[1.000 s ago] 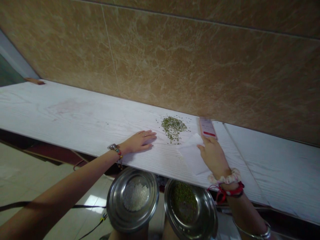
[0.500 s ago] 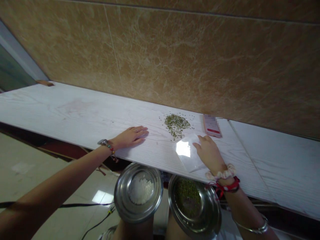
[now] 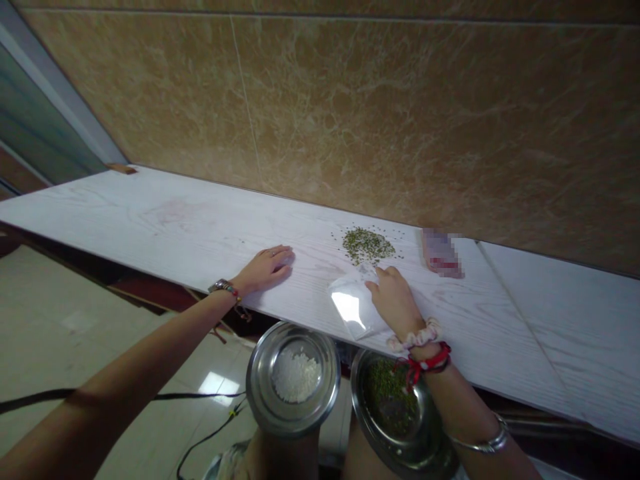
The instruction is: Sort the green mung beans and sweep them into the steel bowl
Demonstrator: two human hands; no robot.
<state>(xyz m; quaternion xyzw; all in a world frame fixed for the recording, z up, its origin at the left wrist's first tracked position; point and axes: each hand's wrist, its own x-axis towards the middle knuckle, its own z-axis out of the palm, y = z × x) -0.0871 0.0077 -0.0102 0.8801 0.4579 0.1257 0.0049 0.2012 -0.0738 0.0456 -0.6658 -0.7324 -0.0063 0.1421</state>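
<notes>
My right hand (image 3: pixel 395 299) is closed on the upper right edge of a glossy, see-through plastic bag (image 3: pixel 360 310), which lies on the white wood-grain board. Just behind the bag, a loose pile of green mung beans (image 3: pixel 367 244) is spread out, with stray beans around it. My left hand (image 3: pixel 265 270) rests palm down on the board to the left, its fingers stretched out and slightly bent, holding nothing. Below the board's front edge, one steel bowl (image 3: pixel 260 407) holds white grains (image 3: pixel 297 377), and another steel bowl (image 3: pixel 437 440) holds green beans (image 3: pixel 390 393).
A phone (image 3: pixel 441 253), partly blurred, lies near the wall to the right of the bean pile. The narrow white board (image 3: pixel 540 293) runs along a brown marbled wall (image 3: pixel 350 120). A small wooden block (image 3: pixel 121 169) sits at its far left end. Black cables (image 3: pixel 195 396) cross the tiled floor.
My right hand has come away from the phone and drawn the bag leftward, nearer the beans' front side. My left hand has shifted left, away from the pile. The whole view has turned slightly left.
</notes>
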